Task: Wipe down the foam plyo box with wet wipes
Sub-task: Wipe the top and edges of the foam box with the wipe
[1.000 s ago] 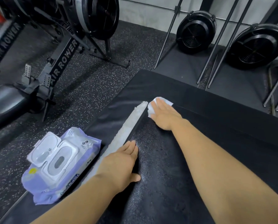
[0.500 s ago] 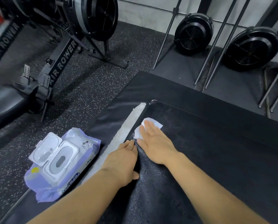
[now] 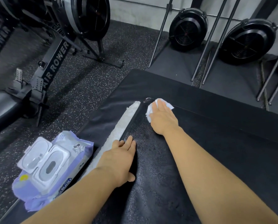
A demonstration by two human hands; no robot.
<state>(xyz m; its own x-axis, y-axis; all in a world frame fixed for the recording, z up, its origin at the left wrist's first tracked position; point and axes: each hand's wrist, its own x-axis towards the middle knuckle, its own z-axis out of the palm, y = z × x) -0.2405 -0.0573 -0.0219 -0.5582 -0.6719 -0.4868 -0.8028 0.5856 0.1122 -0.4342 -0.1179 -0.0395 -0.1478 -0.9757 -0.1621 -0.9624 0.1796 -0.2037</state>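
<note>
Foam plyo box [image 3: 216,151] is lying directly beneath both hands, its textured black top running away toward a far-left corner; wipes pack [image 3: 54,167] is sitting lid-open at near left; left hand [image 3: 120,160], the nearer, is pressing flat, fingers together, along the left seam beside a white strip [image 3: 123,125]; right hand [image 3: 163,120], farther out, is pressing a wet wipe [image 3: 169,105] under straight fingers at that corner, leaving unwiped surface probably lying rightward

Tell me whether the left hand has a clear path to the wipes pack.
Probably yes: the left hand rests on the box edge, the wipes pack lies beside it with no obstacle between.
</note>
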